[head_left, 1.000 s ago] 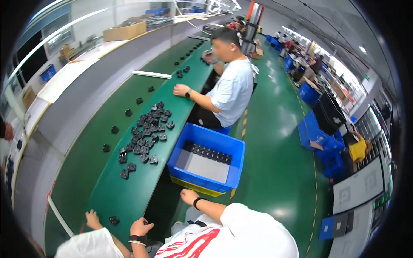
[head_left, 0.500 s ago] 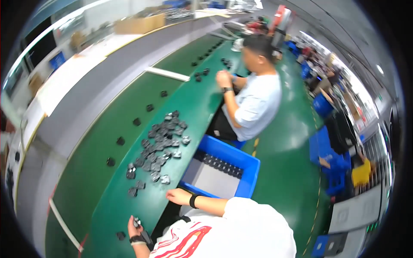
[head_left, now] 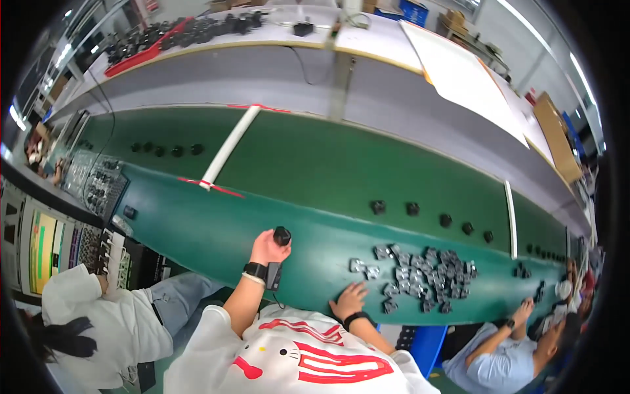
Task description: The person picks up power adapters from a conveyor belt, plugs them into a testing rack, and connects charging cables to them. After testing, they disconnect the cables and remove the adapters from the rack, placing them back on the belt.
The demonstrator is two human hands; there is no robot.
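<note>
A small black round part (head_left: 281, 235) sits pinched in the fingertips of the left hand (head_left: 268, 247), raised just over the near edge of the green conveyor belt (head_left: 315, 164). The right hand (head_left: 348, 301) lies flat and open on the belt, touching nothing, just beside a heap of grey parts (head_left: 420, 272). A steady pinch and a level set-down, clear of the white divider strip (head_left: 226, 148), would seem wise
</note>
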